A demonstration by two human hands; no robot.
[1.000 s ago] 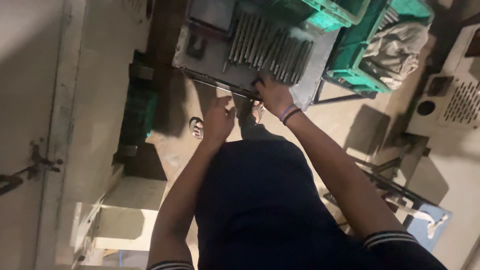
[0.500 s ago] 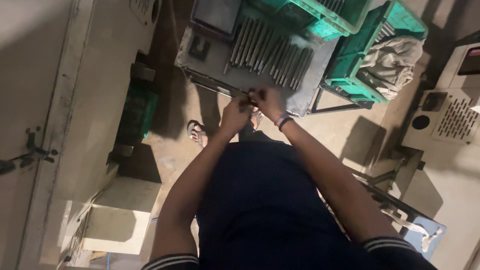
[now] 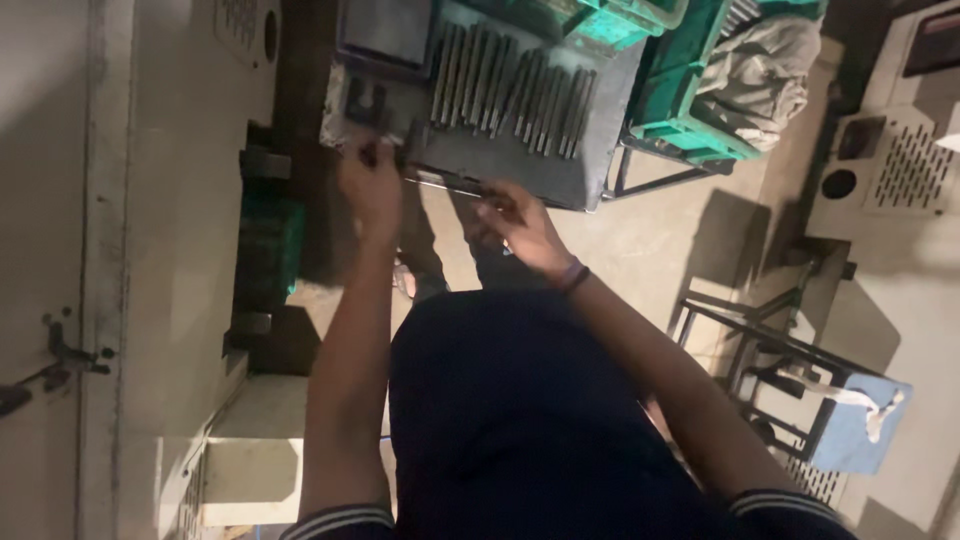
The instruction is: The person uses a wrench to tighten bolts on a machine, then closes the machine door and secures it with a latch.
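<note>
A small dark part is pinched by the left hand at the table edge, upper centre; the right hand is seen half-curled just below, its grip unclear.

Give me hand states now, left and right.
Left hand: at the near edge of the grey work table, closed on a small dark part.
Right hand: fingers curled; contents cannot be told.
</note>
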